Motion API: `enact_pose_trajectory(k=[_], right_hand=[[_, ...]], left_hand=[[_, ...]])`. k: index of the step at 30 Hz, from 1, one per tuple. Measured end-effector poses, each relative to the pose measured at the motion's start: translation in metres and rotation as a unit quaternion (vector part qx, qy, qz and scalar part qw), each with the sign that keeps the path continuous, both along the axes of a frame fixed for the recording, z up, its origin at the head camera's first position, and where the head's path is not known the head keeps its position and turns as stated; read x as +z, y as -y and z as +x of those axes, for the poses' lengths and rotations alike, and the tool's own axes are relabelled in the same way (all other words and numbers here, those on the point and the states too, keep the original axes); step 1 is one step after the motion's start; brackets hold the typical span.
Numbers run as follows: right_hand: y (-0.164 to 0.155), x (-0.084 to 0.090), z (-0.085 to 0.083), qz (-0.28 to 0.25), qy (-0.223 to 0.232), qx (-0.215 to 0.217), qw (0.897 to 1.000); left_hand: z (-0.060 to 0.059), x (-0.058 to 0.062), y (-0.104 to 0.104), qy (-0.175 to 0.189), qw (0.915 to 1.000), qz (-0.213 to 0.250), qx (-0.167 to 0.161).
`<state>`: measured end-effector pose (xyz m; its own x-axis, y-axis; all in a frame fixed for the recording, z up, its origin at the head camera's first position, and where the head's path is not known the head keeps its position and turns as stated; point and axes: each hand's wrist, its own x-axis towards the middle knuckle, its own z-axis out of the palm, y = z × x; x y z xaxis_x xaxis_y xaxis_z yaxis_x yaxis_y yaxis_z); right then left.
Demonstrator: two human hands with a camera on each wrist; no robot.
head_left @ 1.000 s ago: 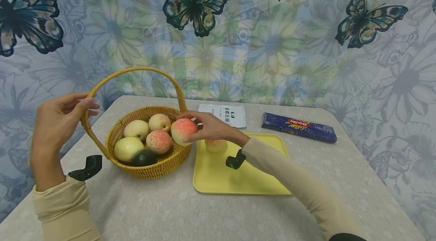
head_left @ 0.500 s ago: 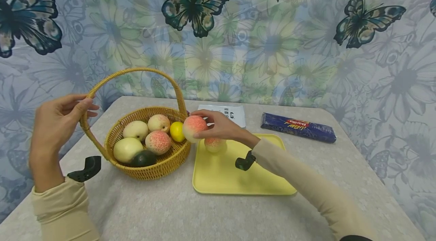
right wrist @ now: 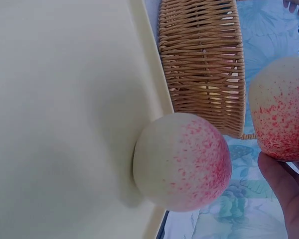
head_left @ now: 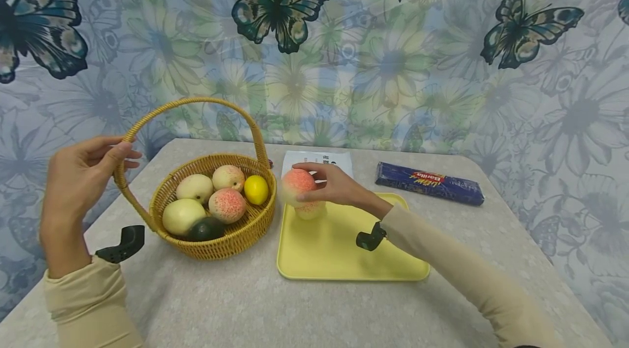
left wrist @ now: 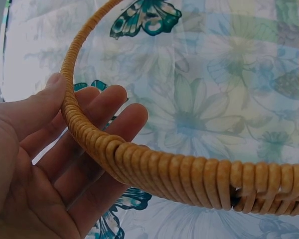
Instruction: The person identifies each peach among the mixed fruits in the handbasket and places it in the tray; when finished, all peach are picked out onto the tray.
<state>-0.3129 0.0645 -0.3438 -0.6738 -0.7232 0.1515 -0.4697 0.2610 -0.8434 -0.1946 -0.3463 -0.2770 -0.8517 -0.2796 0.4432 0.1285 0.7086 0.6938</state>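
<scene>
My left hand holds the wicker basket's handle near its left side, thumb and fingers around it in the left wrist view. Inside the basket lie several fruits, among them a lemon, a speckled peach and a dark green avocado-like fruit. My right hand grips a pink and cream peach in the air over the tray's far left corner. Below it, a second peach rests on the yellow tray, partly hidden in the head view.
A blue Barilla pasta packet lies on the table right of the tray. Behind the tray is a white printed sheet, partly covered by my right hand. A flowered cloth with butterflies hangs behind the table.
My right hand has carried the peach rightward from above the basket to over the tray, uncovering the lemon. The left hand stays on the handle.
</scene>
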Motion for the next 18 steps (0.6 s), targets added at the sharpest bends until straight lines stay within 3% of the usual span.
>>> enact_pose_trajectory(k=[12,18], right_hand=[[-0.028,-0.007,-0.002,-0.01,-0.002,-0.037,0.999],[-0.041,0.007,0.012,-0.007,-0.001,-0.057,0.998]], left_hand=[[0.0,0.001,-0.001,0.005,1.0,0.003,-0.001],[-0.001,0.001,0.0,0.004,1.0,0.004,-0.003]])
